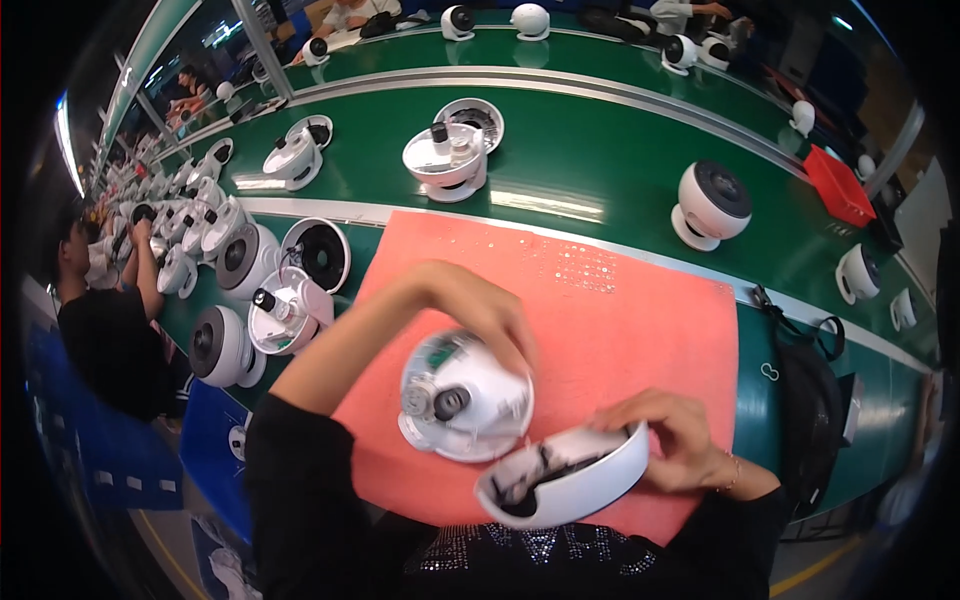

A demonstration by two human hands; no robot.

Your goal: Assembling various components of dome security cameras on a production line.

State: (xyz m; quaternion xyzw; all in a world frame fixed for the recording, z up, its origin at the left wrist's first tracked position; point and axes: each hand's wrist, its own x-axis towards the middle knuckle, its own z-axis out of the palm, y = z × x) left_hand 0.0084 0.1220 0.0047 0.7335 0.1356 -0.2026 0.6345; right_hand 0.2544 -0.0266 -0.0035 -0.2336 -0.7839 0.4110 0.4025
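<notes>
On the pink mat (640,330) sits an opened white round housing (480,385), with a black cylindrical part, a metallic round part and a bit of green board in it. My left hand (485,310) reaches over its far side, fingers curled down around the right edge. Close to it on the right, a white curved shell (590,485) with a dark inside is tilted up. My right hand (670,435) grips this shell at its right end, thumb and fingers on either side of the rim. The shell's near end is close to the housing; whether they touch, I cannot tell.
Small clear dots (585,268) lie on the mat's far part. Several similar white units crowd the left, including an opened one (285,310). Another opened unit (445,160) and a closed one (712,205) stand beyond. A black bag (805,420) lies right; a co-worker (110,320) sits left.
</notes>
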